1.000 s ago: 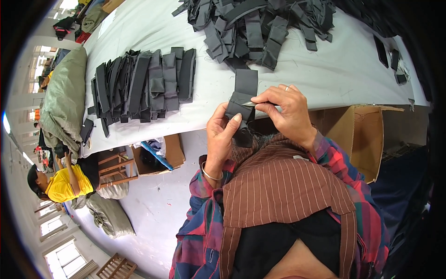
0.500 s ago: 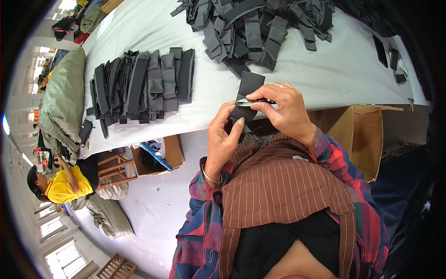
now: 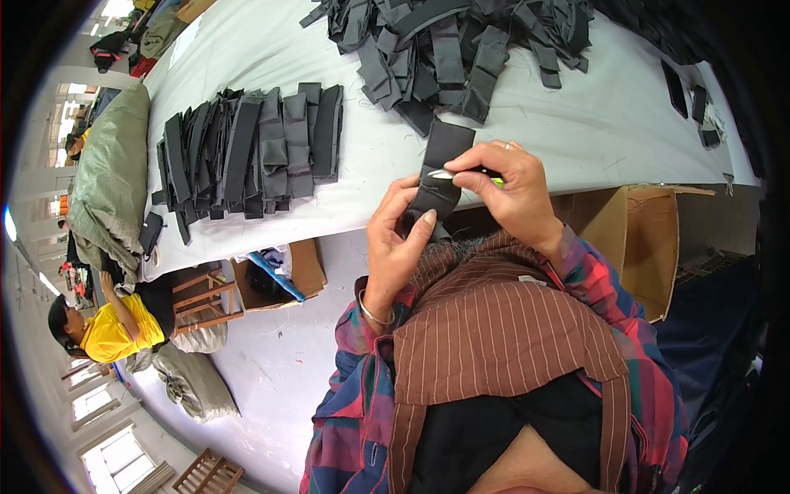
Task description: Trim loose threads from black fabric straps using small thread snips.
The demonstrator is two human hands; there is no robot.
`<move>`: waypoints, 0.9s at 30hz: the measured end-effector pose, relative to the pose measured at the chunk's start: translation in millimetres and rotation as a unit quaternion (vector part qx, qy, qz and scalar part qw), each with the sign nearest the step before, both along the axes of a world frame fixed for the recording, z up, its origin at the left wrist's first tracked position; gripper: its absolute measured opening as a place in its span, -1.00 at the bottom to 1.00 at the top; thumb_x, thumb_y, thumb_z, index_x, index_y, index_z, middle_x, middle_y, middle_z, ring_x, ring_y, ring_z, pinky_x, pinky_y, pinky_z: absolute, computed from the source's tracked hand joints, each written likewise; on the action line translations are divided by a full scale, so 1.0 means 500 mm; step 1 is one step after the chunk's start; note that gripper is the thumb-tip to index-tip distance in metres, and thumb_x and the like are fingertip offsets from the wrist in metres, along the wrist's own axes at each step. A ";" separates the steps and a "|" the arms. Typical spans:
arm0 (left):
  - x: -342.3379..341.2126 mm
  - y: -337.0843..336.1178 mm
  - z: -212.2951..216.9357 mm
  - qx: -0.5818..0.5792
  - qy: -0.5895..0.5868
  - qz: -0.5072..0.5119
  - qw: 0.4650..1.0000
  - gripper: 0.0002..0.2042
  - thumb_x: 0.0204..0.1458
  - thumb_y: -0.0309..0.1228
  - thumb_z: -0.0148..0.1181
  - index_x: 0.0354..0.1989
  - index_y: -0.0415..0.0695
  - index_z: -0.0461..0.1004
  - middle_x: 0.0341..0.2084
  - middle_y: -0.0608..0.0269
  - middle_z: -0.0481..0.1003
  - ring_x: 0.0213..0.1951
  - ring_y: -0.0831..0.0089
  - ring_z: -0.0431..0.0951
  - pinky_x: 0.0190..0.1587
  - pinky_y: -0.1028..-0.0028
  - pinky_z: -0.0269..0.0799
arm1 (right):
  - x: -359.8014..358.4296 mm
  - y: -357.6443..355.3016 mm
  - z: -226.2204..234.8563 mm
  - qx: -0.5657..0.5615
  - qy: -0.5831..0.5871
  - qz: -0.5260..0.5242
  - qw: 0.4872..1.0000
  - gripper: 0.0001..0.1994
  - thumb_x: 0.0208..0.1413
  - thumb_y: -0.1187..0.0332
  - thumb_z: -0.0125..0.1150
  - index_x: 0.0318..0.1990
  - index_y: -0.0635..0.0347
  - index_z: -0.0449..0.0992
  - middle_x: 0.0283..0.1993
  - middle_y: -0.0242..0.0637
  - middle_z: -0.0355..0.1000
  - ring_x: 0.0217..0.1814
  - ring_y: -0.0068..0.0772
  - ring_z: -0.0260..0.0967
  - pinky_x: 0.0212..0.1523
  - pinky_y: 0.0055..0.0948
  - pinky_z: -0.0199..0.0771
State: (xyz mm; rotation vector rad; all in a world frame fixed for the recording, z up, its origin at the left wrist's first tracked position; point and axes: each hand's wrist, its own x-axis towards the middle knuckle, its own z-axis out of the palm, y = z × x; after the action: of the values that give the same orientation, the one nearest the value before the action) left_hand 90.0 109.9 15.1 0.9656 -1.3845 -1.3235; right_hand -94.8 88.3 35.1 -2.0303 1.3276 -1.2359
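Note:
My left hand (image 3: 397, 239) grips the lower part of a dark grey fabric strip (image 3: 440, 169) that stands upright at the table's near edge. My right hand (image 3: 506, 189) holds small thread snips (image 3: 461, 174) with a metal tip and a yellow-green handle, the tip laid against the strip's middle. A neat row of folded dark strips (image 3: 251, 148) lies to the left on the white table (image 3: 576, 136). A loose heap of the same strips (image 3: 461, 45) fills the far middle.
An open cardboard box (image 3: 638, 239) stands under the table at right, another box (image 3: 284, 276) with blue cloth at left. A green sack (image 3: 111, 177) lies on the table's left end. A person in a yellow shirt (image 3: 111, 325) sits on the floor far left.
My right hand brought the snips onto the strip and shifted slightly; the strip now stands a little higher between both hands.

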 end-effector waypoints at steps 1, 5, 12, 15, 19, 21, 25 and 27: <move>-0.003 -0.001 0.006 -0.076 -0.038 0.031 0.996 -0.81 -0.08 -0.61 0.12 -0.25 -0.29 0.50 -0.05 0.09 0.39 -0.05 0.39 0.40 -0.01 0.51 0.28 | 0.000 0.001 0.002 0.019 -0.081 -0.002 0.997 -0.90 -0.07 0.37 0.31 -0.36 0.10 0.57 -0.48 -0.42 0.48 -0.44 -0.43 0.35 -0.33 -0.47 0.23; -0.005 -0.016 0.063 -0.318 -0.239 0.151 0.905 -0.89 -0.18 -0.63 0.15 -0.42 -0.29 0.51 -0.04 -0.01 0.38 -0.06 0.26 0.42 -0.02 0.46 0.29 | -0.006 0.015 0.025 0.051 -0.169 0.019 0.984 -0.86 -0.06 0.42 0.30 -0.30 0.17 0.56 -0.41 -0.36 0.49 -0.42 -0.43 0.38 -0.32 -0.50 0.31; -0.020 0.010 -0.066 0.242 0.176 0.043 0.953 -0.57 -0.01 -0.61 0.00 0.11 -0.19 0.31 -0.16 0.28 0.44 -0.26 0.62 0.47 -0.22 0.64 0.39 | 0.002 0.016 -0.012 0.096 -0.096 0.038 0.990 -0.79 -0.06 0.37 0.32 -0.22 0.15 0.56 -0.37 -0.34 0.49 -0.43 -0.40 0.36 -0.29 -0.47 0.37; -0.034 0.027 -0.059 0.267 0.202 0.056 0.941 -0.47 0.00 -0.60 -0.05 0.22 -0.10 0.17 -0.17 0.26 0.45 -0.25 0.62 0.48 -0.26 0.65 0.40 | -0.012 0.023 -0.020 0.201 -0.161 0.093 0.962 -0.68 -0.13 0.31 0.37 -0.15 0.12 0.56 -0.30 -0.33 0.50 -0.39 -0.35 0.39 -0.27 -0.43 0.41; -0.027 0.015 -0.062 0.282 0.229 -0.009 0.932 -0.44 -0.04 -0.67 -0.10 0.23 -0.15 0.14 -0.17 0.15 0.43 -0.20 0.55 0.47 -0.15 0.58 0.41 | -0.022 0.042 -0.018 0.183 -0.009 0.150 0.972 -0.62 -0.22 0.40 0.37 -0.13 0.08 0.55 -0.34 -0.31 0.46 -0.34 -0.37 0.40 -0.26 -0.41 0.39; -0.021 0.010 -0.061 0.292 0.212 -0.025 0.932 -0.46 -0.04 -0.65 -0.10 0.22 -0.15 0.17 -0.18 0.20 0.43 -0.21 0.57 0.46 -0.15 0.60 0.38 | -0.024 0.052 -0.036 0.181 0.011 0.139 0.974 -0.66 -0.22 0.43 0.34 -0.17 0.10 0.56 -0.36 -0.31 0.46 -0.35 -0.35 0.40 -0.26 -0.40 0.38; -0.020 0.005 -0.048 0.305 0.237 -0.048 0.921 -0.55 -0.02 -0.57 -0.07 0.14 -0.20 0.28 -0.25 0.33 0.41 -0.28 0.64 0.39 -0.18 0.70 0.27 | -0.023 0.073 -0.064 0.129 -0.030 0.105 0.986 -0.79 -0.21 0.56 0.23 -0.33 0.13 0.56 -0.48 -0.33 0.44 -0.46 -0.31 0.39 -0.39 -0.40 0.35; -0.026 0.008 -0.028 0.294 0.290 -0.032 0.910 -0.60 0.02 -0.52 -0.04 0.08 -0.27 0.35 -0.37 0.41 0.36 -0.34 0.66 0.34 -0.19 0.75 0.20 | -0.029 0.076 -0.061 0.124 -0.061 0.100 0.985 -0.83 -0.19 0.56 0.22 -0.38 0.12 0.56 -0.48 -0.34 0.44 -0.46 -0.32 0.39 -0.43 -0.44 0.35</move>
State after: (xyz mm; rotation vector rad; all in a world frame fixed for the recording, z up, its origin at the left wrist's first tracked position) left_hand 77.0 113.9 1.3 0.7980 -0.5664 -1.9405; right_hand -109.0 126.3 4.8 -1.8310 1.1276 -1.0323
